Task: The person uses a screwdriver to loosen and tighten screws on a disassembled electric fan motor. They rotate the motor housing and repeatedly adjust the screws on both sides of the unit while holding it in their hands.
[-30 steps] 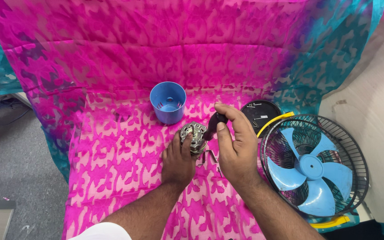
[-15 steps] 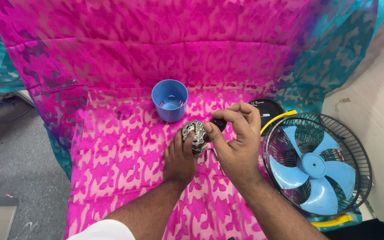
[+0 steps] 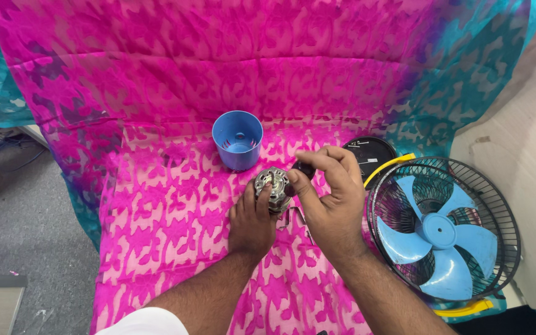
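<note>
Head view: left hand grips metal motor; right hand pinches black part beside motor.

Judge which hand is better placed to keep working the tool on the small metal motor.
Right. The right hand holds a dark-handled tool at the motor, while the left hand steadies the motor on the pink cloth.

motor: shiny metal | cup: smooth blue plastic | cloth: thin pink fabric
</note>
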